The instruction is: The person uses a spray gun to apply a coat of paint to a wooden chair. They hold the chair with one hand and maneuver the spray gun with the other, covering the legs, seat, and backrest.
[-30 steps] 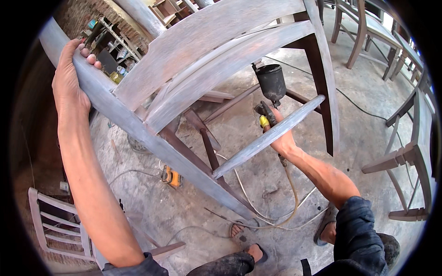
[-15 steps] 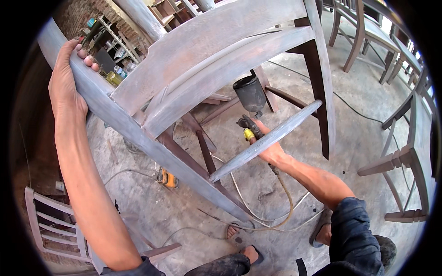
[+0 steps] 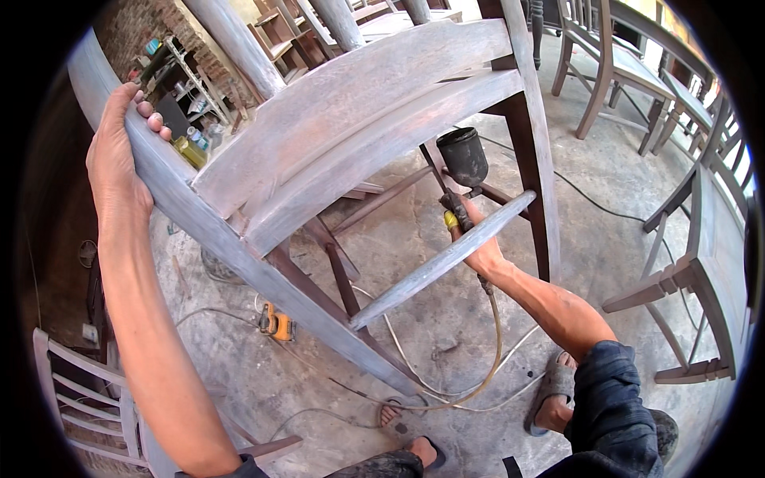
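A wooden chair point(image 3: 351, 127) with a greyish-white coat fills the middle, tilted, its back side toward me. My left hand point(image 3: 119, 155) grips the chair's left back post, thumb on the near side and fingertips curled over the far edge. Beyond the chair's lower crossbar point(image 3: 446, 259), my right hand point(image 3: 480, 239) is closed round the handle of a spray gun point(image 3: 458, 211). The gun carries a dark cup point(image 3: 463, 158) on top, and a hose point(image 3: 497, 334) runs down from its handle. A yellow band or wrap shows at my fingers. The crossbar hides part of my right hand.
An orange power tool point(image 3: 276, 323) lies on the concrete floor, with cords and hoses looping near my sandalled feet point(image 3: 550, 390). Other chairs stand at the right point(image 3: 701, 239) and upper right point(image 3: 610, 64). A slatted chair point(image 3: 88, 390) is at lower left. Shelves point(image 3: 187, 84) stand behind.
The spray gun and my right hand have moved up and slightly right beneath the chair, and the gun has turned. My left hand keeps its hold on the post. The view has shifted a little.
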The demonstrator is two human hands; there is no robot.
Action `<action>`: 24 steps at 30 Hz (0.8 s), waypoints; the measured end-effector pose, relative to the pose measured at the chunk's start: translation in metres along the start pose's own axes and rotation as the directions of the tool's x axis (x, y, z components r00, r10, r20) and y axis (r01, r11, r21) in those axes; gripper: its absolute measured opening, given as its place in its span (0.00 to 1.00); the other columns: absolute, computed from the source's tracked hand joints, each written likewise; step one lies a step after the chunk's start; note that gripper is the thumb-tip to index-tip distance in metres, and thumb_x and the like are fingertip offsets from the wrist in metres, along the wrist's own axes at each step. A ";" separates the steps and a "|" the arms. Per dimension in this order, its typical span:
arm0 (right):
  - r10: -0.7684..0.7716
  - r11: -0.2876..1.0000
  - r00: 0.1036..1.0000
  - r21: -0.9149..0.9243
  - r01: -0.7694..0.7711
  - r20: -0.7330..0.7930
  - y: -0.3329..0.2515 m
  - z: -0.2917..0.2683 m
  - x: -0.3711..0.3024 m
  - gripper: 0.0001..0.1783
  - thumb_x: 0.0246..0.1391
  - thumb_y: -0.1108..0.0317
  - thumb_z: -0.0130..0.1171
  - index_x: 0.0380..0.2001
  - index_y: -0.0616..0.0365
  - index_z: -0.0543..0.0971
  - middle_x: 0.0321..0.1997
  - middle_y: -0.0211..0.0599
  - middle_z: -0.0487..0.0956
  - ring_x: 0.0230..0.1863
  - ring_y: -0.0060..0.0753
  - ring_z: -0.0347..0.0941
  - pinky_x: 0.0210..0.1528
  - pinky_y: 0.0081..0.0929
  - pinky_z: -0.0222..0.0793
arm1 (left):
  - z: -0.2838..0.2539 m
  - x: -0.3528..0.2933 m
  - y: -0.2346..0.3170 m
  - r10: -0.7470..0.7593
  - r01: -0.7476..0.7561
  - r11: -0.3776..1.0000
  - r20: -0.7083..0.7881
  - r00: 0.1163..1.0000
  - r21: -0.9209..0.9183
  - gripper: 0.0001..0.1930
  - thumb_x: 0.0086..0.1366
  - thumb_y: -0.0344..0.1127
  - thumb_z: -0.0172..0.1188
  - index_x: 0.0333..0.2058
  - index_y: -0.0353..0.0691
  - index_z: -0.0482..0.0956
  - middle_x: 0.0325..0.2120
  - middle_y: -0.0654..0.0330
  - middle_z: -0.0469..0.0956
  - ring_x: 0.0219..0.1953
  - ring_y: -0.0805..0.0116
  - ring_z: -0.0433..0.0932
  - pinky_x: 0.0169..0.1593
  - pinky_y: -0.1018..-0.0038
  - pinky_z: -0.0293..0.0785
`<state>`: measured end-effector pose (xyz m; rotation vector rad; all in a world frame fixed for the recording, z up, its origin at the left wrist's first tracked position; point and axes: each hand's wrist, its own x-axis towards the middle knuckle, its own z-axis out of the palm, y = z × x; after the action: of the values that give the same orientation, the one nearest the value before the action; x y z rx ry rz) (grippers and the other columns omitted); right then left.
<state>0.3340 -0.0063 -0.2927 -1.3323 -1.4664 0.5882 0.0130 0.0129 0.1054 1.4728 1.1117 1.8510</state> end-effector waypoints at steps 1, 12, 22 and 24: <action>0.024 1.000 1.000 -0.002 -0.024 -0.011 0.003 0.000 0.000 0.31 0.60 0.75 0.58 0.66 0.57 0.66 0.57 0.52 0.77 0.58 0.49 0.76 0.58 0.40 0.71 | 0.001 -0.002 -0.001 0.002 -0.002 1.000 0.006 1.000 -0.005 0.16 0.66 0.37 0.66 0.48 0.33 0.78 0.27 0.62 0.74 0.24 0.75 0.74 0.27 0.77 0.76; 0.004 0.991 0.996 0.135 -0.017 0.093 -0.040 0.025 -0.019 0.27 0.62 0.72 0.60 0.63 0.54 0.70 0.47 0.46 0.80 0.44 0.36 0.76 0.47 0.34 0.73 | 0.001 -0.001 -0.002 0.018 -0.017 1.000 0.008 1.000 -0.024 0.12 0.64 0.36 0.68 0.40 0.36 0.77 0.27 0.61 0.76 0.25 0.73 0.75 0.27 0.74 0.78; 0.158 0.888 0.937 0.371 -0.272 0.311 -0.067 0.062 -0.022 0.24 0.61 0.69 0.62 0.60 0.53 0.74 0.27 0.32 0.79 0.27 0.21 0.71 0.31 0.28 0.70 | 0.003 -0.005 0.000 0.022 -0.022 1.000 -0.019 1.000 -0.019 0.13 0.62 0.37 0.69 0.38 0.35 0.77 0.26 0.60 0.76 0.24 0.72 0.76 0.26 0.72 0.78; 0.168 0.862 0.932 0.411 -0.297 0.322 -0.056 0.076 -0.017 0.24 0.60 0.69 0.62 0.60 0.53 0.75 0.28 0.31 0.79 0.27 0.22 0.72 0.31 0.27 0.71 | 0.005 -0.004 0.000 0.026 -0.026 0.999 -0.011 1.000 -0.021 0.14 0.62 0.37 0.69 0.38 0.35 0.77 0.26 0.60 0.76 0.24 0.72 0.76 0.26 0.72 0.78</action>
<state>0.2396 -0.0166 -0.2771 -1.0862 -1.2774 1.2429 0.0186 0.0106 0.1033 1.4735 1.0799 1.8850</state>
